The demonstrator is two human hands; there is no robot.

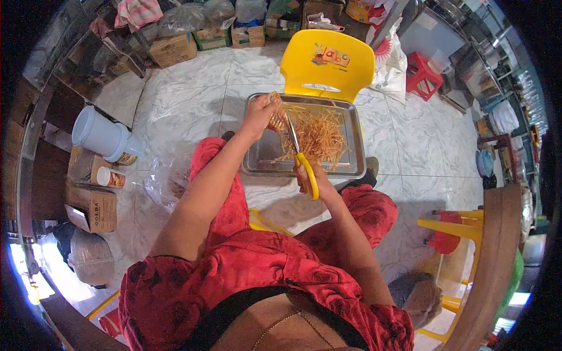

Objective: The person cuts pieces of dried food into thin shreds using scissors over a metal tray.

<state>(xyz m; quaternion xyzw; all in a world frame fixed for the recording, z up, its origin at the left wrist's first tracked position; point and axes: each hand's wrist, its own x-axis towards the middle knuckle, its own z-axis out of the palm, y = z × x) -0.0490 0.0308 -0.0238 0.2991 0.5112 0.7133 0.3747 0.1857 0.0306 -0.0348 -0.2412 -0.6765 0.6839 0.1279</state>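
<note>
The left hand pinches a brown piece over the left side of the metal tray, left of the loose strips. The right hand, lower and farther from that piece, clasps the scissors, whose long axis slants forward and left to the piece's right edge; contact is unclear.

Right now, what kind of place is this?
Maybe a storeroom or a shop's back room: cardboard boxes, plastic buckets and plastic bags sit around the sides.
</note>
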